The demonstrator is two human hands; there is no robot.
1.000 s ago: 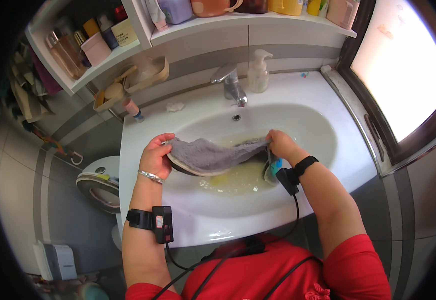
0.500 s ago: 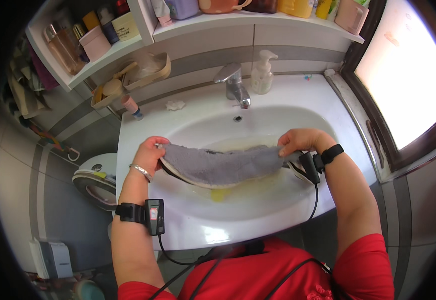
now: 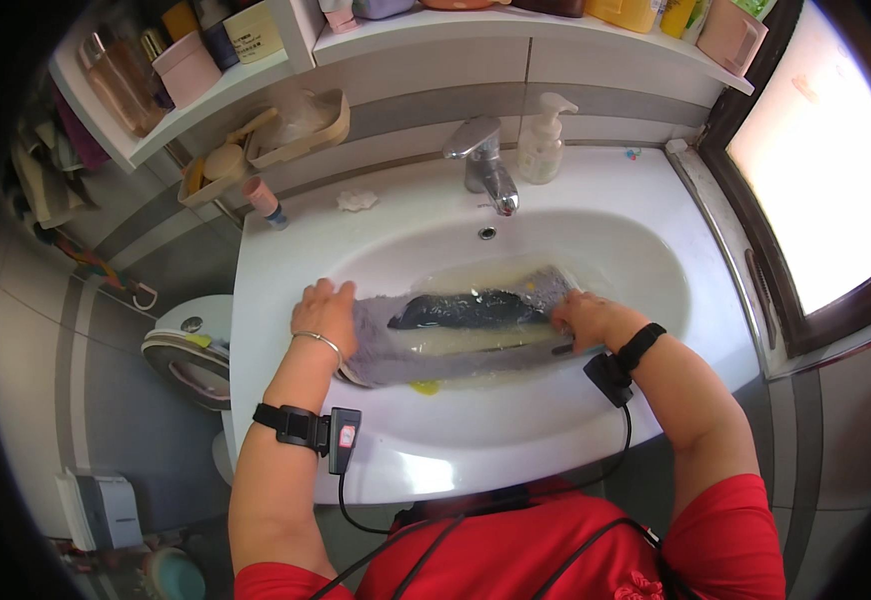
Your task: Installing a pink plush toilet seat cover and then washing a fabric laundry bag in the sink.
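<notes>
A grey plush cloth point(image 3: 376, 318) with a pale edging lies stretched across the water, partly soaked. A wet, dark glossy piece point(image 3: 456, 309) shows in its middle, and yellowish water stands around it. At the cloth's left end, my left hand point(image 3: 326, 318) is closed over the edge, its fingertips partly hidden. My right hand point(image 3: 593, 318) holds the right end with curled fingers. Both hands rest low inside the white washbasin point(image 3: 426, 425). A yellow patch point(image 3: 425, 387) shows beneath the cloth's near edge.
Behind the basin stand a metal tap point(image 3: 491, 165) and a pump bottle point(image 3: 544, 140). A small tube point(image 3: 265, 203) and a crumpled white tissue point(image 3: 358, 201) sit back left. Shelves point(image 3: 516, 22) with bottles and cups overhang the back. Black cables point(image 3: 411, 540) run from my forearm straps.
Both hands have lowered the cloth from above the basin into the water. It has tipped flatter, so the dark piece in its middle shows more.
</notes>
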